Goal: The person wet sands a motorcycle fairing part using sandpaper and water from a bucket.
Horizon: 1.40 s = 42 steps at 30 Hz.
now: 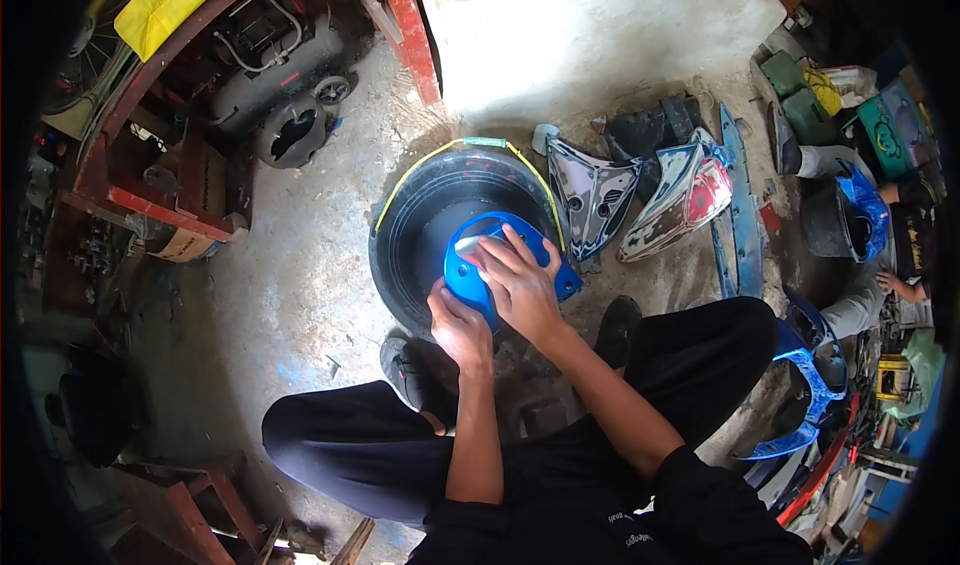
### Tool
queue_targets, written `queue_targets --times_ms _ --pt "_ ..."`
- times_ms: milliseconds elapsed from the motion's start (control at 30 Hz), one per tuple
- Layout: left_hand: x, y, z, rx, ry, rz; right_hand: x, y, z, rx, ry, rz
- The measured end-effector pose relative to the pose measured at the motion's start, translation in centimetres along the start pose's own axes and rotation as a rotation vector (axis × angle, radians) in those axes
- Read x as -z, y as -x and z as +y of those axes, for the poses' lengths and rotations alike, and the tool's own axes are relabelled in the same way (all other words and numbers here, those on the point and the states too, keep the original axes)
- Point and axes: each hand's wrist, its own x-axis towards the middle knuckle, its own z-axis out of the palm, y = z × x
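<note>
A glossy blue plastic panel (466, 289) with holes in it is held tilted over a black bucket (398, 220), between my knees. My left hand (464, 329) is closed round the near left edge of the panel. Against the panel's upper face, my right hand (524, 293) presses a small pale pad (467, 248), partly hidden by the fingers. The bucket has a yellow wire handle (416, 164) with a light green grip, resting against the far rim. Greyish water appears to lie inside it.
Scuffed fairing panels (592, 190) and a red-and-white one (690, 193) lie right of the bucket. A white block (590, 45) stands behind. Blue parts (812, 385) lie at right, near another person's hand (900, 285). A red frame (165, 210) stands left.
</note>
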Motion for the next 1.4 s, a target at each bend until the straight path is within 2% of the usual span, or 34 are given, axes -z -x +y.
queue_targets --times_ms 67,133,233,300,367,500,633,700,833,1067,1200,1267,1400 --pt "-0.2 0.1 -0.4 -0.082 0.006 0.035 0.3 -0.7 -0.5 0.036 0.007 -0.049" --pt "-0.3 0.2 -0.5 -0.064 0.018 0.027 0.2 -0.9 -0.4 0.119 0.026 -0.121" --pt "-0.1 0.1 -0.6 -0.048 0.007 0.006 0.5 0.6 -0.1 0.127 -0.013 -0.196" --pt "0.1 0.1 -0.2 -0.077 -0.056 -0.069 1.3 1.2 0.8 0.161 0.05 -0.194" --pt "0.3 -0.1 0.5 -0.052 0.014 -0.081 1.4 1.3 1.3 0.089 0.07 -0.065" --pt "0.8 -0.2 0.9 -0.026 -0.019 -0.093 1.4 -0.9 1.4 -0.015 0.112 -0.065" --pt "0.7 -1.0 0.5 -0.068 -0.016 -0.109 2.5 -0.6 3.0 0.076 0.05 -0.111" --pt "1.2 -2.1 0.2 -0.177 -0.047 -0.133 3.5 -0.2 4.2 0.111 0.101 -0.109" --pt "2.1 -4.2 0.3 -0.129 -0.076 -0.263 3.1 0.7 5.3 0.126 0.017 -0.059" --pt "1.2 -3.3 0.1 -0.221 -0.217 -0.188 1.2 1.1 3.4 0.025 -0.038 0.019" --pt "1.2 -3.5 0.2 -0.243 -0.23 -0.212 0.8 2.0 2.9 0.092 0.012 0.026" --pt "1.7 -3.4 1.5 -0.315 -0.145 -0.146 0.6 2.1 3.1 0.091 -0.007 0.038" --pt "1.9 -3.7 4.0 -0.576 -0.034 -0.399 0.8 2.1 3.2 0.07 -0.018 0.013"
